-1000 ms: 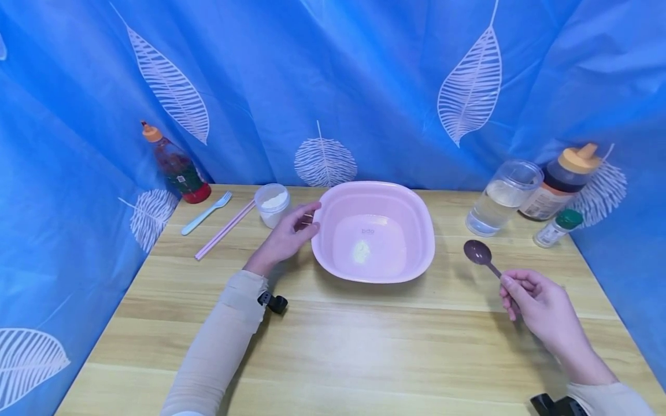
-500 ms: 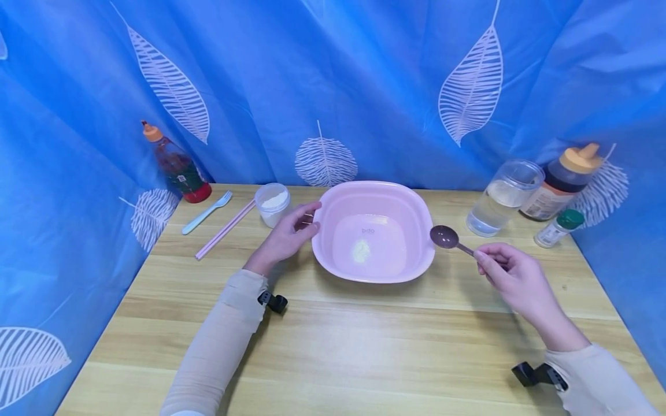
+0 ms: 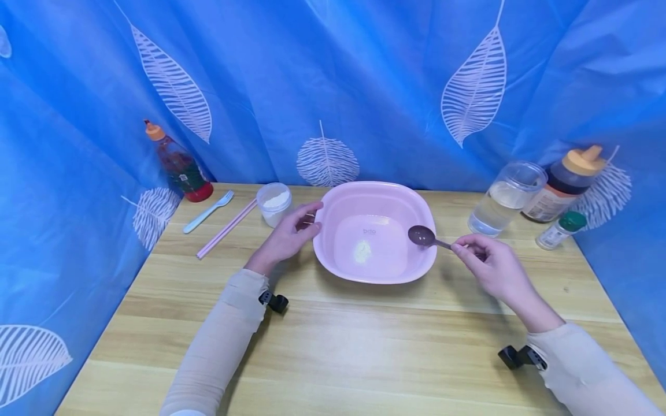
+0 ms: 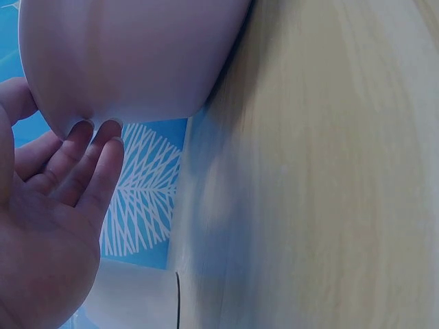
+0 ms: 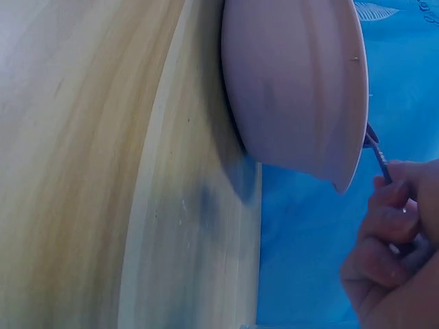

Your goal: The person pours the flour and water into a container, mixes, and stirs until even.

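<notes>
A pink plastic basin [image 3: 374, 274] stands at the back middle of the table. My left hand [image 3: 283, 237] grips its left rim; in the left wrist view the thumb [image 4: 17, 99] lies at the rim's edge and the fingertips touch the outer wall. My right hand [image 3: 491, 266] pinches the handle of a brown spoon [image 3: 421, 235] between thumb and fingers. The spoon's bowl is over the basin's right inner side, hollow side up; whether it carries anything is too small to tell. In the right wrist view the basin's wall [image 5: 295, 89] hides most of that bowl.
Left of the basin are a tub of white powder [image 3: 274, 216], pink chopsticks [image 3: 226, 229], a light-blue fork [image 3: 209, 212] and a red sauce bottle [image 3: 184, 173]. At right stand a clear cup of water [image 3: 494, 208], a dark sauce bottle [image 3: 551, 196] and a green-capped jar [image 3: 555, 234].
My right hand has carried the spoon leftward, from beside the water cup to over the basin's right side. The left hand has stayed at the basin's rim.
</notes>
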Available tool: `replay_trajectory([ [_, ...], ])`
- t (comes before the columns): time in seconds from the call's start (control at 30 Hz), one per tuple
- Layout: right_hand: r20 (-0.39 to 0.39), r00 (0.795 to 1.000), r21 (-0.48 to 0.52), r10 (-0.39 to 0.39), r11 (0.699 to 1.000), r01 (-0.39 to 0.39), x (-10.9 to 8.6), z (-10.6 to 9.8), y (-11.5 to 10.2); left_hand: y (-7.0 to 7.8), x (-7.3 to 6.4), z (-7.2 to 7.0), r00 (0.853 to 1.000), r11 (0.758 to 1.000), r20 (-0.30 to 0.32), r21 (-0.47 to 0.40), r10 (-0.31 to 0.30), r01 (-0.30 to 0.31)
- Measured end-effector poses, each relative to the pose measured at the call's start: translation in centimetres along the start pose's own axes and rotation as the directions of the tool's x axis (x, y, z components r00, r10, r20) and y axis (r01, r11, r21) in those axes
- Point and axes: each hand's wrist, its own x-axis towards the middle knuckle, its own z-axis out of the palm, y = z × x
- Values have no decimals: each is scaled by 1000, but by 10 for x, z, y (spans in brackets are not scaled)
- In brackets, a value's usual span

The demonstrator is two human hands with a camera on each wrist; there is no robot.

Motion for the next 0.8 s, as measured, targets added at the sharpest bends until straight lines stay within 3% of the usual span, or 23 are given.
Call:
replay_trajectory([
  [0.17,17,999,-82,46,996,-44,4,-2,-1,-3,2,-1,1000,1000,4,-5,0,0],
  [0.3,56,998,-93,39,995,-34,7,-4,-1,-4,2,-1,1000,1000,8,-10,0,0],
  [0.43,164,986,-15,-1,1000,3,10,-9,-2,-3,2,-1,1000,1000,6,1,3,-3],
  [0.6,283,959,85,-16,996,-9,16,-17,-1,-3,2,0,1000,1000,1,15,13,-13],
  [0.8,290,953,20,92,995,-103,25,-22,-2,-2,2,0,1000,1000,0,6,6,-6],
])
